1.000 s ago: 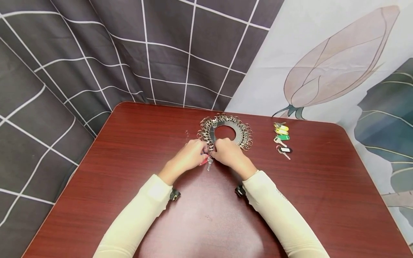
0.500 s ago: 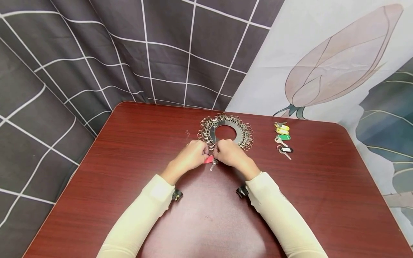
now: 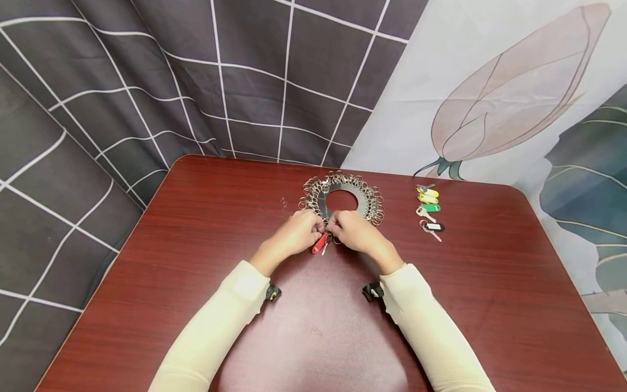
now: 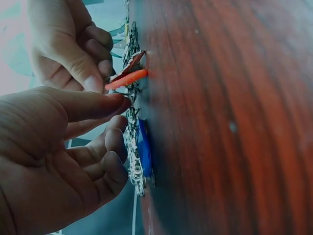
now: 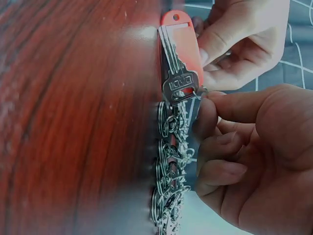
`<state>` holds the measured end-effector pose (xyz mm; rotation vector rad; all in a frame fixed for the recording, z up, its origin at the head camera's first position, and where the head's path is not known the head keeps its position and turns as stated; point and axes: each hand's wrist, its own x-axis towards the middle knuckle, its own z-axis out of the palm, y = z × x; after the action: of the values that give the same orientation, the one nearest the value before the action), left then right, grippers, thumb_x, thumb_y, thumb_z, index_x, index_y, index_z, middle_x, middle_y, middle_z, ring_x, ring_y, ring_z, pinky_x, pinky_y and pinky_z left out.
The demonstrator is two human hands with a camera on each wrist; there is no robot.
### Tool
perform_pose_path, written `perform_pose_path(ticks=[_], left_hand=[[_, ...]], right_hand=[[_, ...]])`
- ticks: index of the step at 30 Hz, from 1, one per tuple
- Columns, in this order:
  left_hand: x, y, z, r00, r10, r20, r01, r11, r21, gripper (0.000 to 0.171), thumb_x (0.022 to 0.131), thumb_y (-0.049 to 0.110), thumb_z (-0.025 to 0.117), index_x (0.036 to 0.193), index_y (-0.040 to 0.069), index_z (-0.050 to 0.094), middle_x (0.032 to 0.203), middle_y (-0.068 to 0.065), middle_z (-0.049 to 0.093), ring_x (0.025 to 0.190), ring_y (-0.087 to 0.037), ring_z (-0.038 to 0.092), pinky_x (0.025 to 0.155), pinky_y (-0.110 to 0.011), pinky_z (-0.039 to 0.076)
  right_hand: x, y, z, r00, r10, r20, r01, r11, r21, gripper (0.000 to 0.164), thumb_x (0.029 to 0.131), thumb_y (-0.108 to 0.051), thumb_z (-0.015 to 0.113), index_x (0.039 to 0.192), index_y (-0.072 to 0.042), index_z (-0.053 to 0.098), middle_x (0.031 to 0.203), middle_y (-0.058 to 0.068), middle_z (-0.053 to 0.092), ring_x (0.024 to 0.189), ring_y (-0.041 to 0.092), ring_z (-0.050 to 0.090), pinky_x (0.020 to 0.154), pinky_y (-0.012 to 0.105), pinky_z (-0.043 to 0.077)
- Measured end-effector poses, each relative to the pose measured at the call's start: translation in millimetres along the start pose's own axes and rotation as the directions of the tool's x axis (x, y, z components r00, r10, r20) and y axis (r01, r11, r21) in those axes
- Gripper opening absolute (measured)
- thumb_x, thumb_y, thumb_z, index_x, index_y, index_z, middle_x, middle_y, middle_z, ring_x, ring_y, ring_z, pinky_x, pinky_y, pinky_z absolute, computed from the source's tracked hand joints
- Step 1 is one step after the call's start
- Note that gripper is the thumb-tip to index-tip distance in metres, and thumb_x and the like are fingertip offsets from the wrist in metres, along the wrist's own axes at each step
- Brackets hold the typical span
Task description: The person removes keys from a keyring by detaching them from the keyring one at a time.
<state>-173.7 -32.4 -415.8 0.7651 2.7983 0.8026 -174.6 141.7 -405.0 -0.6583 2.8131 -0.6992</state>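
A red plastic key tag [image 3: 319, 244] hangs with a silver key [image 5: 180, 81] from one small metal ring [image 5: 202, 91]. At the near edge of a round metal key holder [image 3: 363, 202], ringed with many clasps and split rings [image 5: 168, 171], both hands meet. My left hand [image 3: 301, 231] pinches by the red tag's ring end, thumb against index finger. My right hand [image 3: 354, 228] pinches the same small ring from the other side. Fingers hide much of the ring and the clasp beneath. A blue tag [image 4: 145, 149] hangs lower on the holder in the left wrist view.
To the right on the reddish-brown table [image 3: 480, 283] lie keys with yellow [image 3: 428, 196], green [image 3: 431, 208] and black [image 3: 434, 227] tags in a column. A dark gridded curtain [image 3: 254, 81] and a printed white cloth [image 3: 406, 125] hang behind the table.
The red tag and its key have swung from a flatter lie to a steeper slant pointing toward the person. Both hands have shifted slightly right.
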Motion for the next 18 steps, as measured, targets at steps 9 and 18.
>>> perform_pose_path(ticks=[9,18], left_hand=[[6.8,-0.2,4.3,1.0,-0.002,0.012,0.002,1.0,-0.021,0.012,0.081,0.003,0.066,0.077,0.013,0.07,0.079,-0.002,0.065,0.082,-0.016,0.056,0.079,-0.037,0.051],[11.2,0.5,5.5,1.0,0.009,-0.015,-0.01,0.999,-0.04,0.012,0.081,-0.001,0.064,0.076,0.008,0.071,0.082,-0.005,0.067,0.081,-0.019,0.06,0.078,-0.037,0.052]], right_hand=[[-3.3,3.6,1.0,1.0,0.002,-0.019,-0.001,0.999,0.048,0.009,0.095,-0.009,0.056,0.088,-0.006,0.06,0.081,0.006,0.062,0.078,0.021,0.057,0.075,0.039,0.05],[-3.4,8.8,2.0,0.998,0.004,-0.067,0.004,0.991,0.131,0.006,0.091,-0.012,0.062,0.087,-0.008,0.064,0.075,0.003,0.065,0.069,0.016,0.058,0.066,0.034,0.05]])
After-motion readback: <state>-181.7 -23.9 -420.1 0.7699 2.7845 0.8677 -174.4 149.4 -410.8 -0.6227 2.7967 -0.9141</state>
